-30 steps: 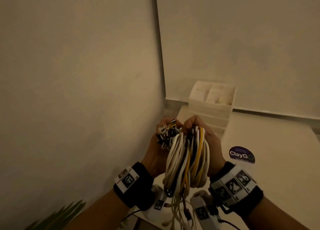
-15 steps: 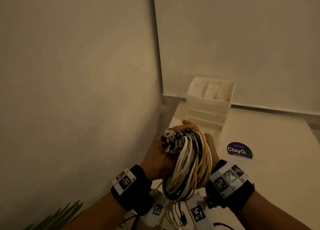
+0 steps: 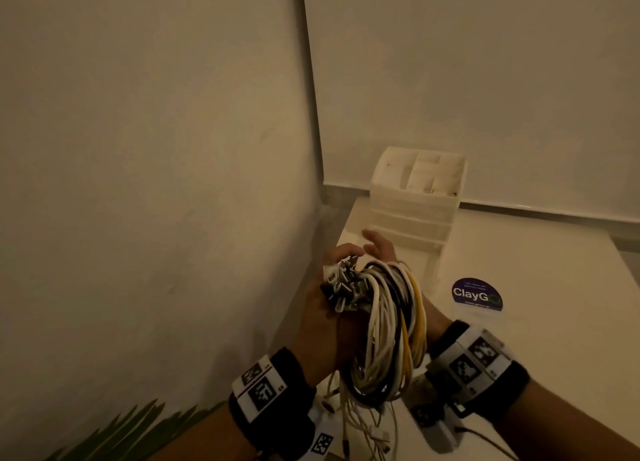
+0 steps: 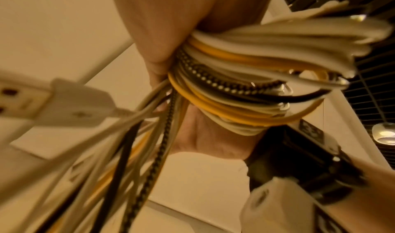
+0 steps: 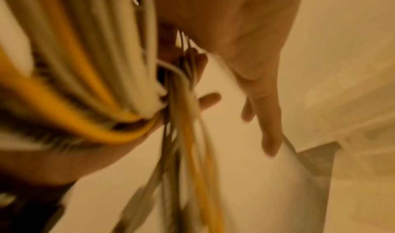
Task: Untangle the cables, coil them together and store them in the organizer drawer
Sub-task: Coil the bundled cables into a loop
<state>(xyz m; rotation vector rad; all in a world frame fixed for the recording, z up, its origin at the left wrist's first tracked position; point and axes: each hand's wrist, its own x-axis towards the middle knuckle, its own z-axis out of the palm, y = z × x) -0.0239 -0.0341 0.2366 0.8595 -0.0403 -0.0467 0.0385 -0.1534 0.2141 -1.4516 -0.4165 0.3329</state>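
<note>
Since about 1 second ago the right hand [image 3: 379, 249] has let go of the top of the coil and slid forward, fingers now straight and relaxed, reaching toward 12 o'clock where the organizer [image 3: 415, 200] sits. Both hands have also dropped a bit lower in the head view.

So the left hand [image 3: 325, 322] is doing the holding now, fingers curled round the cable bundle [image 3: 384, 329], with the plug ends bunched up at about 10 o'clock of the loop.

Progress-wise I'd say untangling and coiling are basically done: white, yellow and black cables sit in 1 loop, though a few loose tails [image 3: 356, 422] hang at 6 o'clock. Storing is what's left. All drawer fronts look shut, so one needs pulling open first.

Left wrist view shows the braided black cable [image 4: 224, 79] and how tight the loops are stacked. Right wrist view, blurry, shows the spread fingers [image 5: 271, 140] touching nothing, which the head view half hides.
</note>
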